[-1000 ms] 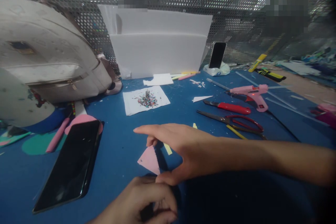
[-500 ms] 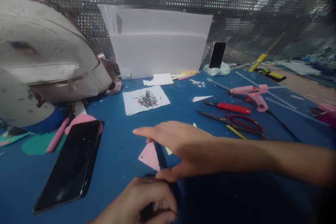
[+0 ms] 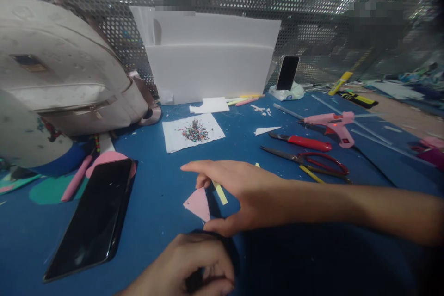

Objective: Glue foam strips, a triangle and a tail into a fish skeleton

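Observation:
A small pink triangular piece (image 3: 197, 204) with a tiny dark hole near its left corner lies between the thumb and a bent finger of my right hand (image 3: 236, 194). That hand holds it by its edges, index finger stretched out to the left. Just below, my left hand (image 3: 194, 259) has its fingers curled in; a dark patch shows inside the curl, and I cannot make out what is in it. A pale yellow strip (image 3: 219, 193) lies on the blue table (image 3: 156, 222), partly under my right hand.
Coloured bits are heaped on white paper (image 3: 169, 141) ahead. To the right lie red-handled cutters (image 3: 308, 143), scissors (image 3: 322, 163) and a pink glue gun (image 3: 329, 122) with a lit red light. A phone (image 3: 92, 217), a bottle (image 3: 27, 134) and a backpack (image 3: 69, 69) stand left.
My right hand has shifted slightly, and the pink piece has turned and moved up a little. More of the yellow strip shows. My left hand has stayed in place.

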### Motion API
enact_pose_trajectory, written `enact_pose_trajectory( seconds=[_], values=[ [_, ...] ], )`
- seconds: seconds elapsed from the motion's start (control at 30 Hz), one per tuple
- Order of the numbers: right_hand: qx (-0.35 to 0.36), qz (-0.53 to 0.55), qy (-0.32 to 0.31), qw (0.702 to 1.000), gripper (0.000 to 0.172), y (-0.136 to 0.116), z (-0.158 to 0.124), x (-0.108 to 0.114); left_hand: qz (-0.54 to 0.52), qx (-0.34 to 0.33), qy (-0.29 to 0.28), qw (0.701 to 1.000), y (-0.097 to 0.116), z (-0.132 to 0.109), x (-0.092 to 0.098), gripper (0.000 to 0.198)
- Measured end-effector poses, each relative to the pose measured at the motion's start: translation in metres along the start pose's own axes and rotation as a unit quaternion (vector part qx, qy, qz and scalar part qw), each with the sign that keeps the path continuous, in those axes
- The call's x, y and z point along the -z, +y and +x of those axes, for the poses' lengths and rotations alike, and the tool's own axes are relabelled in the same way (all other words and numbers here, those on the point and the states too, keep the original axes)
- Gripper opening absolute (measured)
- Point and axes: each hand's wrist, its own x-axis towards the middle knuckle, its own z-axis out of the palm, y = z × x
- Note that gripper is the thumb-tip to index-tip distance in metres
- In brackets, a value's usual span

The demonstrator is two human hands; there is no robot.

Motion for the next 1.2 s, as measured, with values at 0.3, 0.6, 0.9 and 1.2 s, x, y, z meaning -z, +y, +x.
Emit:
enact_pose_trajectory(
  seconds=[0.3, 0.6, 0.9, 1.2],
  values=[
    [0.088, -0.180, -0.012, 0.980, 0.080, 0.025, 0.009, -0.015, 0.010, 0.011, -0.006, 1.000, 0.000, -0.004, -0.002, 0.019],
    [0.067, -0.191, -0.032, 0.979, 0.085, 0.030, 0.010, -0.016, 0.002, 0.019, -0.005, 1.000, 0.003, -0.001, -0.002, 0.017],
    [-0.015, -0.201, -0.063, 0.978, 0.095, 0.029, -0.006, 0.011, -0.011, 0.005, -0.016, 1.000, -0.003, -0.002, -0.003, 0.018],
    [-0.050, -0.142, -0.036, 0.988, 0.084, 0.035, -0.009, 0.000, -0.001, 0.009, -0.017, 1.000, 0.000, -0.002, -0.002, 0.021]
  ],
)
